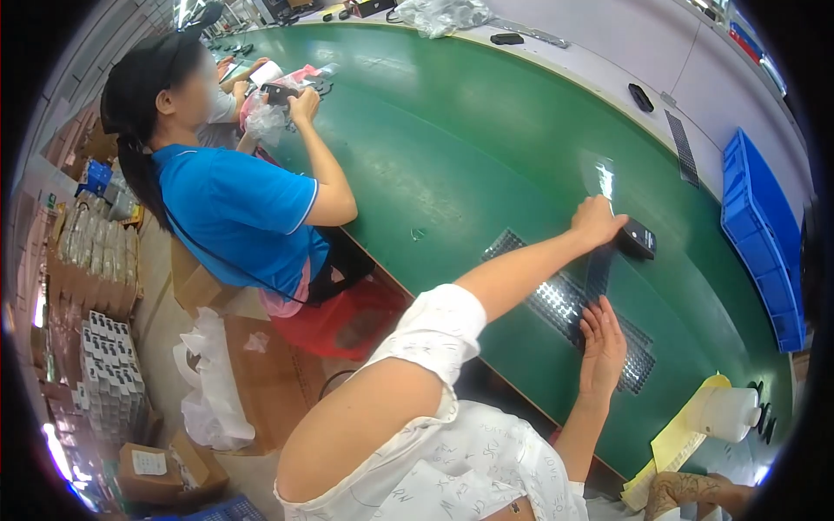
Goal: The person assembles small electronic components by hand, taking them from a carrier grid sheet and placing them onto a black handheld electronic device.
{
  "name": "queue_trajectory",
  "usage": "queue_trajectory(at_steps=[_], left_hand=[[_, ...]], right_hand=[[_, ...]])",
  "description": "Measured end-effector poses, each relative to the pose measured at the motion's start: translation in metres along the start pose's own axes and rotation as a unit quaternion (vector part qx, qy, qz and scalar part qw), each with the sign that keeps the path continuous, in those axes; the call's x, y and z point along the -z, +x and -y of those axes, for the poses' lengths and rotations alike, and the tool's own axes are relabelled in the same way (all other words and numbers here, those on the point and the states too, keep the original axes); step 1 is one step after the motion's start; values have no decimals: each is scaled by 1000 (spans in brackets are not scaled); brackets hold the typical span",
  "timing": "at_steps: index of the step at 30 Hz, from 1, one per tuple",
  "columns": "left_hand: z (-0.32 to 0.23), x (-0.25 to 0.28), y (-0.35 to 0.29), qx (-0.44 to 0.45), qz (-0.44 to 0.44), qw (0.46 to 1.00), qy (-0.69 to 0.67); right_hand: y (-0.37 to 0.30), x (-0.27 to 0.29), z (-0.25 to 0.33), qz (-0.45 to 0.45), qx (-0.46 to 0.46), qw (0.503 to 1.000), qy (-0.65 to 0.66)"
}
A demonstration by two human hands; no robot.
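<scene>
Dark strip stretched between two hands, black device just beside the left one

We have the dark strip (598,276) over the green table (417,191), its long axis running roughly up and down the view, lower end at the right hand (603,347), upper part at the left hand (598,221). From the left grip it lies back toward the wearer; from the right grip it lies away. That line between the hands is the key relation.

Left fingers are curled in at the upper part; we can't tell whether they pinch the strip or only press on it. Right fingers lie close together, tips at the lower end; clamped or just touching, we can't tell.

The black device (639,240) sits just right of the left fingertips, long axis slanting down to the right. Left hand is clearly nearer to it; whether it touches, we can't tell. A glossy clear piece (605,178) shows just beyond the left hand; we can't tell if it joins the strip.

Under and around the strip we see dotted sheets (556,300) slanting from upper left to lower right, some out past the right hand.

Further out: a blue bin (764,234) to the right, a white bottle (728,413) by yellow paper (682,438) at lower right, and on the left a co-worker in a blue shirt (234,195), handling another dark item (278,94).
</scene>
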State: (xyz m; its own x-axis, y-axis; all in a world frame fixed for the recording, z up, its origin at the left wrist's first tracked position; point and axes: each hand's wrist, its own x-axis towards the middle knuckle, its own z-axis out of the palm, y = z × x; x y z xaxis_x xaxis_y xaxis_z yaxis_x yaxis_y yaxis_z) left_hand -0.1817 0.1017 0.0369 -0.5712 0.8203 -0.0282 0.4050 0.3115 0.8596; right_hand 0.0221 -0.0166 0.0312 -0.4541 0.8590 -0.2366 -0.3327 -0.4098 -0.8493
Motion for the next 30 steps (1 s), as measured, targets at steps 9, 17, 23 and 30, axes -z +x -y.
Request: queue_trajectory(at_steps=[9, 17, 23, 30], left_hand=[[39, 97, -61, -49, 60, 973, -219], [36, 123, -159, -3, 225, 915, -335], [34, 108, -181, -158, 257, 917, -259], [18, 107, -183, -125, 215, 907, -339]], right_hand=[[-2, -26, 8, -2, 45, 981, -187], [111, -27, 44, -99, 364, 664, -646], [166, 31, 38, -165, 355, 512, -764], [124, 17, 57, -221, 401, 530, -713]])
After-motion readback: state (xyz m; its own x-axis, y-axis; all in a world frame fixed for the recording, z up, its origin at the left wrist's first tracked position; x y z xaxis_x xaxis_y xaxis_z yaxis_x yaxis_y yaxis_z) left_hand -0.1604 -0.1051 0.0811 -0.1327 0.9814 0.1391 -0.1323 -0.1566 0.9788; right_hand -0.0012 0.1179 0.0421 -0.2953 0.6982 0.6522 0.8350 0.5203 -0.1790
